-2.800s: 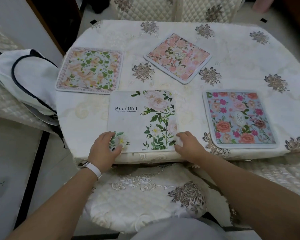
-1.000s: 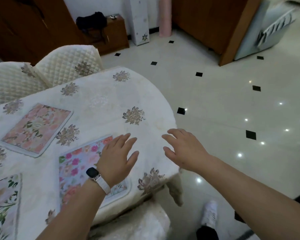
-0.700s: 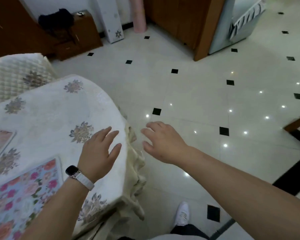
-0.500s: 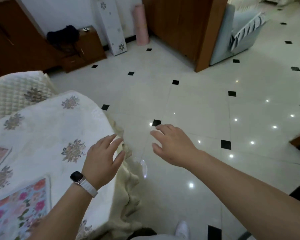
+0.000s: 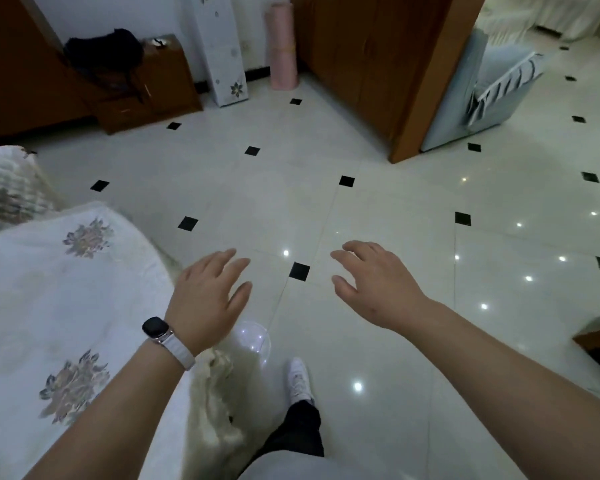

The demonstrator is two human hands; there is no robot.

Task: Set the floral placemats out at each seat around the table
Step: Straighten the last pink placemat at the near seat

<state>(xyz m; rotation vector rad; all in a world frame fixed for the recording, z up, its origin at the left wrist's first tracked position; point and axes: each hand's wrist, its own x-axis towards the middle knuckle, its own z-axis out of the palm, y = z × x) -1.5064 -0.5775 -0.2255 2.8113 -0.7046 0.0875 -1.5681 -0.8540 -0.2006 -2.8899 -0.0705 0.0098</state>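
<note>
Two bare hands out front, palms down, fingers spread loose and holding nothing: left hand (image 5: 205, 299) with a watch (image 5: 155, 329) just past the right edge of the cloth-covered table (image 5: 49, 306), right hand (image 5: 374, 285) over the tiled floor (image 5: 257, 202). No placemats in shot; further back a pink roll (image 5: 281, 46) stands against the wall.
</note>
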